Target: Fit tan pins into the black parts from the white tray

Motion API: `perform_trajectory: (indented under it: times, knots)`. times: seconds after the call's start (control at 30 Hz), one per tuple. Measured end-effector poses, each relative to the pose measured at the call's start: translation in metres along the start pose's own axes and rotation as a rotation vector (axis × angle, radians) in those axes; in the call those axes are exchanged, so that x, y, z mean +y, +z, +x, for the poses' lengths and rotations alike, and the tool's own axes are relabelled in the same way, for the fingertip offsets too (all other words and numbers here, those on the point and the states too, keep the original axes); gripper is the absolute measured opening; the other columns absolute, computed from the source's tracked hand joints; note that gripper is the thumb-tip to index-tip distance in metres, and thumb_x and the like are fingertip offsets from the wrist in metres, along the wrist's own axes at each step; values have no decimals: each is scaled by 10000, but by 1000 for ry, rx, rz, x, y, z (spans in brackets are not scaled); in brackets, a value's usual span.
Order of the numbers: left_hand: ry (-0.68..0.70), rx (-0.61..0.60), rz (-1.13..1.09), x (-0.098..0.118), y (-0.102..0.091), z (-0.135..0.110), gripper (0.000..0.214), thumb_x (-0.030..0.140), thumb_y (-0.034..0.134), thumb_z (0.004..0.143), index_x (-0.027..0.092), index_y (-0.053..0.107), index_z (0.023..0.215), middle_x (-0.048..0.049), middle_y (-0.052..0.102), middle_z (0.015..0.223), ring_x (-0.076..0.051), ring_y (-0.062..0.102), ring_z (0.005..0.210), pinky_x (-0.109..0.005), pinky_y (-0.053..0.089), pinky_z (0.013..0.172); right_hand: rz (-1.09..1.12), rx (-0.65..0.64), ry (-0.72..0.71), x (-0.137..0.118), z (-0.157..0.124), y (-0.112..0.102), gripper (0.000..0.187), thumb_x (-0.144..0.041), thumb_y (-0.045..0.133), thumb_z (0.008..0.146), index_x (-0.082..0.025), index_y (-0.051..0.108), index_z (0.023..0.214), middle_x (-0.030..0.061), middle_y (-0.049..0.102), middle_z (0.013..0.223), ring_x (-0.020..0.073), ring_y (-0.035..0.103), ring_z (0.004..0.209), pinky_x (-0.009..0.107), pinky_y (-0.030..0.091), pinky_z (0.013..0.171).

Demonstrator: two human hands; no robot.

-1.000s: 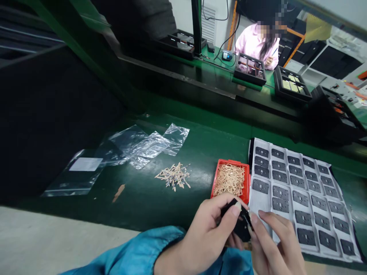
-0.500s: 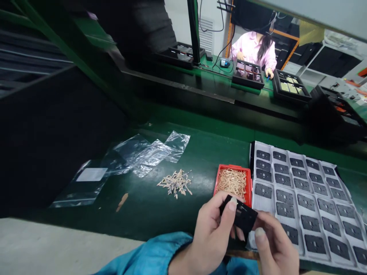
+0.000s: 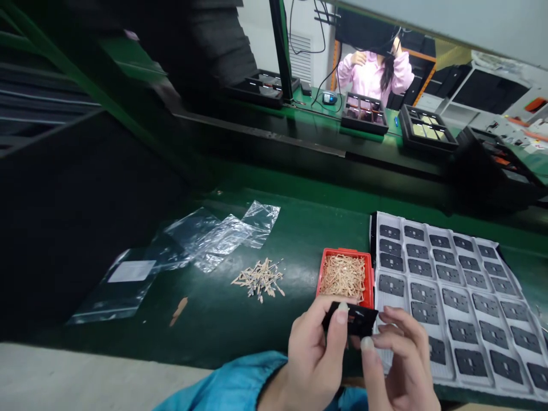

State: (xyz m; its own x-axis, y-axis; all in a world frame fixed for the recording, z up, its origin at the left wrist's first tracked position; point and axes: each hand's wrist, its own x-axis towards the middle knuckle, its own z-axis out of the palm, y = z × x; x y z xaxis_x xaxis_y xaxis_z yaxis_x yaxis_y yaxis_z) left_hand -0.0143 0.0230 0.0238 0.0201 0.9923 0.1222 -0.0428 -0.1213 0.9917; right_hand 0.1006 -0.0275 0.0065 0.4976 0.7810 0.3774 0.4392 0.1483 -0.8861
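Note:
A flat black plastic plate (image 3: 358, 321) with small cutouts is held up in front of me, tilted so that it looks narrow. My left hand (image 3: 314, 348) grips its left end, thumb on the near face and fingers behind. At the lower right corner, the thumb and index finger of my right hand (image 3: 400, 357) close on the edge, the other fingers curled loosely. Just beyond the plate is a red box (image 3: 320, 268) of tan, thin strip-like pieces (image 3: 342, 277). On the right, a white compartment tray (image 3: 405, 308) carries rows of similar black plates (image 3: 423, 292).
A loose pile of tan pieces (image 3: 260, 278) lies left of the red box. Clear plastic bags (image 3: 222, 240) and a brown scrap (image 3: 178, 311) are farther left. A dark panel (image 3: 85, 222) stands at the left. Across the bench, a person in pink (image 3: 372, 74) is behind black trays (image 3: 363, 114).
The black plate has tilted and now shows less of its face. My right thumb and index finger have moved to its lower corner. The person across has raised both hands.

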Motion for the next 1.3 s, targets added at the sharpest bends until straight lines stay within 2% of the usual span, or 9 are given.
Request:
perform_trajectory:
  times: [0.17, 0.33, 0.47, 0.63, 0.73, 0.87, 0.97, 1.13, 1.3]
  knots:
    - [552, -73, 238, -9, -9, 4, 358, 116, 554, 966, 222, 662, 1290, -123, 846, 1060, -243, 834, 898, -294, 670, 815, 362, -289, 325, 11, 5, -12, 146, -355, 651, 993, -255, 755, 966, 104, 660, 1350, 241, 672, 1235, 346, 589, 986]
    - [709, -154, 265, -9, -12, 12, 441, 156, 490, 1034, 200, 573, 1465, -196, 826, 1093, -275, 834, 937, -338, 678, 744, 478, -329, 489, 19, 8, -16, 156, -362, 688, 970, -240, 750, 896, 111, 688, 1355, 258, 686, 1232, 394, 573, 1032]
    - [690, -150, 235, -6, -12, 12, 434, 175, 472, 1060, 208, 556, 1484, -194, 823, 1102, -257, 840, 886, -309, 668, 705, 444, -199, 356, 6, 5, -10, 80, -279, 673, 976, -258, 749, 961, 93, 684, 1315, 223, 687, 1204, 360, 579, 1018]
    - [631, -143, 184, -12, -15, 8, 463, 90, 554, 967, 227, 590, 1407, -145, 827, 1142, -226, 836, 922, -285, 668, 792, 310, -108, -39, -1, 5, -3, 195, -187, 614, 984, -253, 722, 1132, 118, 653, 1261, 217, 687, 1146, 338, 610, 925]
    - [582, -88, 218, -15, -17, 6, 514, 13, 577, 840, 220, 631, 1308, -96, 844, 1104, -223, 832, 955, -279, 660, 882, 249, -88, 87, 5, 3, 0, 300, -212, 600, 1003, -247, 655, 1296, 135, 617, 1366, 233, 667, 1220, 343, 612, 940]
    - [543, -13, 251, -11, -15, 4, 492, -2, 582, 793, 226, 677, 1219, -47, 859, 1015, -194, 839, 852, -223, 660, 827, 301, -176, 181, 15, 0, 0, 390, -262, 672, 975, -273, 614, 1361, 116, 665, 1320, 224, 717, 1143, 311, 632, 895]
    - [518, 13, 263, -6, -13, 3, 443, -3, 605, 804, 221, 717, 1169, -35, 861, 973, -185, 837, 837, -197, 653, 822, 313, -265, 133, 14, 7, 0, 362, -279, 714, 946, -274, 657, 1303, 99, 704, 1209, 221, 752, 1027, 281, 643, 794]
    - [464, 4, 258, -1, -12, 4, 417, -9, 621, 837, 223, 740, 1162, -33, 861, 1000, -178, 835, 800, -189, 651, 800, 247, -185, 150, 0, 27, 2, 153, -297, 653, 992, -270, 716, 1129, 70, 719, 1114, 177, 736, 939, 248, 628, 764]
    - [432, -7, 212, 4, -12, 6, 391, 2, 648, 836, 229, 769, 1129, -23, 858, 964, -146, 814, 707, -153, 635, 752, 254, -286, 280, -6, 34, -1, 78, -300, 683, 976, -254, 719, 1028, 47, 707, 1046, 162, 741, 869, 238, 638, 723]
